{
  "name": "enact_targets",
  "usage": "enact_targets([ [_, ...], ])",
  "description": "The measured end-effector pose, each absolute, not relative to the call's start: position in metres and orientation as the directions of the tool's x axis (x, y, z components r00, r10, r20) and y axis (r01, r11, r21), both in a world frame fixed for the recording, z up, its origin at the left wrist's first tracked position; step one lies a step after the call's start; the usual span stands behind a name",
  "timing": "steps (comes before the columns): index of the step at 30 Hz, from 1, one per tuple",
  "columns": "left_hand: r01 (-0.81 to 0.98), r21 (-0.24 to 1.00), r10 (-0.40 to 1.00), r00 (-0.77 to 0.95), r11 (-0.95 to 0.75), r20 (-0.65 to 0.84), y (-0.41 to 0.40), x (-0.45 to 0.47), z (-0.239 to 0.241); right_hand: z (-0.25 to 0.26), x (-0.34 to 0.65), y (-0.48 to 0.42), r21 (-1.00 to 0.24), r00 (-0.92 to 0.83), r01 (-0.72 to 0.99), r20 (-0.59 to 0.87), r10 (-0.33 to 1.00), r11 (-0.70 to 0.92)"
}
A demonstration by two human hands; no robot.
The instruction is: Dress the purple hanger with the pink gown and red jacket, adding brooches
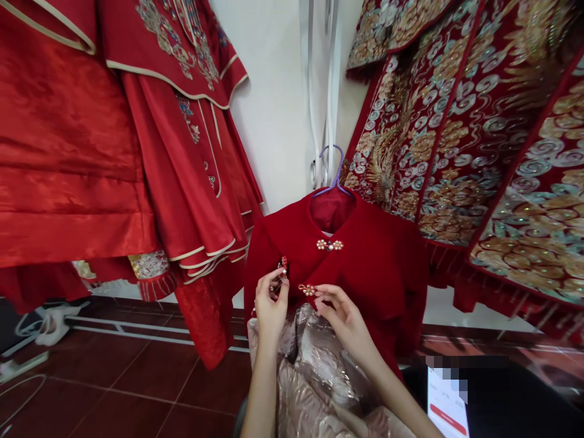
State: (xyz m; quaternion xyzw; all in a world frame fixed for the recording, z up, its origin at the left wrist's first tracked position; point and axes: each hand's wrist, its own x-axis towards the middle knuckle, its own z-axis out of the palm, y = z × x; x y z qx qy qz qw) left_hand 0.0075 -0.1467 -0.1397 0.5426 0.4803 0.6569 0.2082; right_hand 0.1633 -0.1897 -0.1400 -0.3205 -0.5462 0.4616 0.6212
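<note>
A deep red jacket (378, 267) hangs in front of me on a purple hanger (337, 173). At its collar sits a fastened pair of beaded flower clasps (330, 245). My left hand (271, 304) pinches a small beaded ornament (283, 267) against the jacket front, partly hidden by the fingers. Between thumb and fingertips, my right hand (340, 313) grips the edge of a gold flower clasp (307, 290) with a loop on its left end. The two pieces are apart. Shiny patterned pale fabric (314, 377) lies below my hands.
Red garments (182, 152) hang at the left, and heavily embroidered ones (456, 140) at the right. A lit phone (444, 404) lies on a dark surface at lower right. A metal rail (150, 331) runs low over the tiled floor. White shoes (55, 325) stand far left.
</note>
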Motion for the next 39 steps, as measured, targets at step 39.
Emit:
enact_targets([
  [39,-0.102,0.857,0.83,-0.327,-0.505,0.451,-0.144,0.022,-0.12,-0.118,0.135,-0.138,-0.902,-0.042,-0.153,0.415,0.909,0.405],
])
